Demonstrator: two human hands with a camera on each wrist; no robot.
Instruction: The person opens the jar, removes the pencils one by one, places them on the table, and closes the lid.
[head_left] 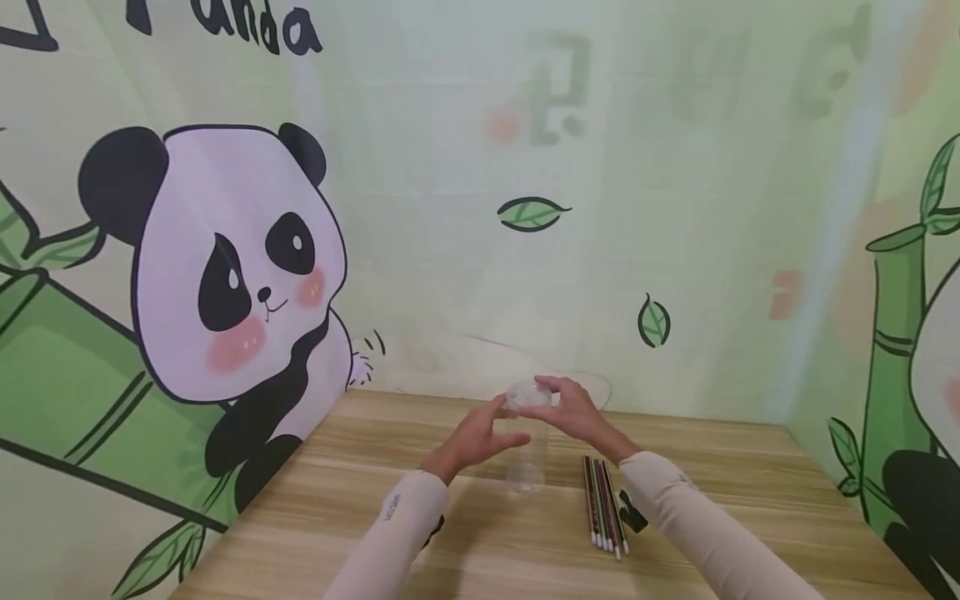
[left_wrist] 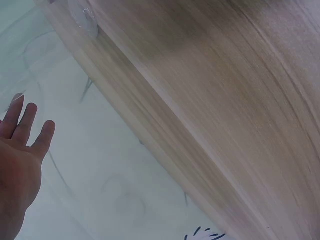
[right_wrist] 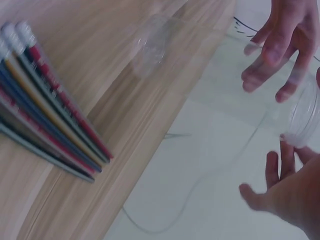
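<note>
A tall clear plastic jar [head_left: 527, 471] stands upright on the wooden table, both hands around its upper end. The right hand [head_left: 573, 410] holds the round clear lid [head_left: 525, 395] at the top, thumb on the near side and fingers on the far side. Beside the jar's upper left is the left hand [head_left: 476, 435], with fingers near the rim and thumb stretched out in front. In the left wrist view, the left hand's fingers [left_wrist: 46, 134] look straight and spread. Contact between the left fingers and the jar is hard to make out.
A bundle of several striped pencils [head_left: 603, 508] with white eraser ends lies right of the jar on the table [head_left: 712, 500]. A small black object [head_left: 632, 511] shows beside the right forearm. Behind the table hangs a panda-printed backdrop [head_left: 435, 275].
</note>
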